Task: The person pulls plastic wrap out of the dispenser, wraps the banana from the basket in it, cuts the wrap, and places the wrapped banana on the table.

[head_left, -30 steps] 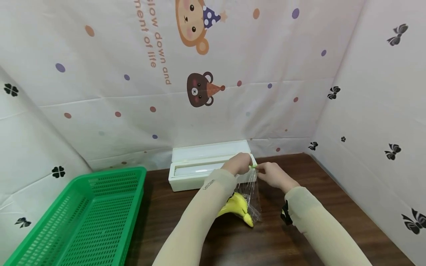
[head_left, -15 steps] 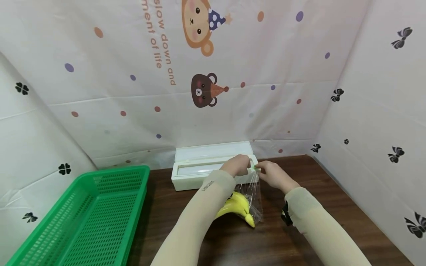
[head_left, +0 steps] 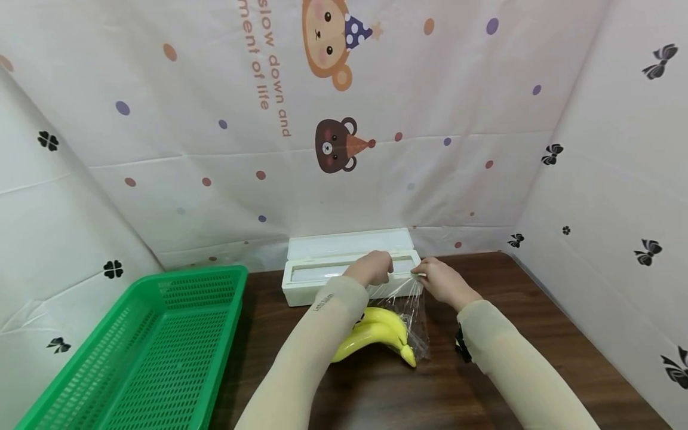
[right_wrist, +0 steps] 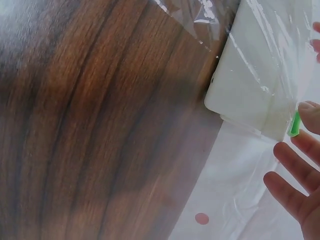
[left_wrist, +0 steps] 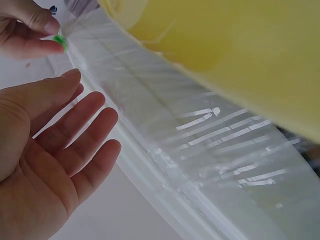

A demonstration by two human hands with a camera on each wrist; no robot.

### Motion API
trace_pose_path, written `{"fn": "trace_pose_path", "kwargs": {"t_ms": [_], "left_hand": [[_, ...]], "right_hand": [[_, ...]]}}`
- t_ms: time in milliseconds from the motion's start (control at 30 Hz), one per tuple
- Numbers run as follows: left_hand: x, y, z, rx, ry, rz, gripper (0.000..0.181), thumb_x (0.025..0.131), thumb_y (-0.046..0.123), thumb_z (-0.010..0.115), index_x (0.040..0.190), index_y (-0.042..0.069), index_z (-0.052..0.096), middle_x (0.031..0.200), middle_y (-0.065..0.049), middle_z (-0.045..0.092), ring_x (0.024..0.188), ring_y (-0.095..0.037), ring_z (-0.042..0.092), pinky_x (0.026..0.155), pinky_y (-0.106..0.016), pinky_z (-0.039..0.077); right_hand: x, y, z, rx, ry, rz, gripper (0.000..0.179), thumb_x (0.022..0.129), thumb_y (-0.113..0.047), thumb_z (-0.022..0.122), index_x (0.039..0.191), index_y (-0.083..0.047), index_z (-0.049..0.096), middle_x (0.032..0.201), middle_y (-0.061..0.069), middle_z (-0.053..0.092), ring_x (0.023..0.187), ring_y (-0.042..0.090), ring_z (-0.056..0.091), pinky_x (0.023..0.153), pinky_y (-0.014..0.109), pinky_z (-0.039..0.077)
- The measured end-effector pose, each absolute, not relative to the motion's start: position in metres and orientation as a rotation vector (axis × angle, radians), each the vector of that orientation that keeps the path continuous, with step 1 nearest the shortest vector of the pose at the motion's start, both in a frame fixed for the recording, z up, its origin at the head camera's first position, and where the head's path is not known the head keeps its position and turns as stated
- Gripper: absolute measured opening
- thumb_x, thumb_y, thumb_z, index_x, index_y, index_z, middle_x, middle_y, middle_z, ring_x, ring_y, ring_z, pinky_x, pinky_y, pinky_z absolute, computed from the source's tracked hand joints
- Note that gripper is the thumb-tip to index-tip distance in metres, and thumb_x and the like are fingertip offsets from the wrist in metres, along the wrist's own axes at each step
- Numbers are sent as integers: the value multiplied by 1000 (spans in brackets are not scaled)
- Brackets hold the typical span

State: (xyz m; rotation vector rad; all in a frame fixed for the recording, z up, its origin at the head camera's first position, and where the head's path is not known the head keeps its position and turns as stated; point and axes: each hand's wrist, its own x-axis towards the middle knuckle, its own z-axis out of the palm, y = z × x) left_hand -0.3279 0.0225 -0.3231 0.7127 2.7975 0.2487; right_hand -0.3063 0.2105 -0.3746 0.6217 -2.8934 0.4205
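A white cling film box (head_left: pixel 306 294) stands at the back of the table with its lid raised. Clear cling film (head_left: pixel 418 316) hangs from its front edge, down to a bunch of yellow bananas (head_left: pixel 378 331). At the box's right end, my right hand (head_left: pixel 443 283) pinches a small green slider (right_wrist: pixel 295 124) between thumb and forefinger. My left hand (head_left: pixel 372 267) hovers by the middle of the box's front edge. In the left wrist view its fingers (left_wrist: pixel 95 162) are relaxed and slightly bent, with nothing held. My left forearm hides part of the bananas.
A green perforated plastic basket (head_left: pixel 161 358) stands on the left of the brown wooden table (head_left: pixel 424 400). Behind and on both sides hang white printed sheets (head_left: pixel 215 203), close behind the box lid.
My left hand has moved left along the box, away from the green slider. The right hand keeps its pinch at the right end. More of the bananas shows.
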Motion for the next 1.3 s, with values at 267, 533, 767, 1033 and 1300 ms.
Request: {"fn": "trace_pose_path", "kwargs": {"t_ms": [267,533,767,1033,1300], "left_hand": [[-325,7,-319,684,2790,289,33,92,5,56,124,8,62,130,-2,60,124,-21,52,101,-32,44],[-325,-1,-322,658,2793,299,33,93,5,55,124,10,62,131,-1,59,126,-21,51,102,-33,44],[-325,-9,-323,652,2807,308,32,94,9,56,125,9,62,130,-3,59,122,-21,54,98,-33,47],[-324,-21,-318,622,2821,311,33,94,8,54,127,9,60,131,-3,59,124,-21,53,101,-34,45],[-325,-28,-319,621,2839,303,32,94,8,55,125,9,61,130,-4,60,123,-22,53,101,-35,44]], "right_hand": [[-308,203,-373,569,-2896,316,20,89,-13,64,108,-8,69,105,11,60,94,28,61,79,43,52],[-311,202,-378,569,-2853,240,15,88,-13,65,102,-10,69,103,10,58,91,28,60,75,43,52],[-311,202,-379,594,-2804,203,6,88,-14,66,93,-10,66,97,8,57,82,23,58,67,38,51],[-311,203,-375,589,-2826,245,7,89,-18,63,90,-10,64,93,6,55,76,20,56,64,37,49],[-310,202,-374,576,-2865,273,6,89,-16,62,91,-11,63,93,6,56,75,18,55,64,37,49]]}}
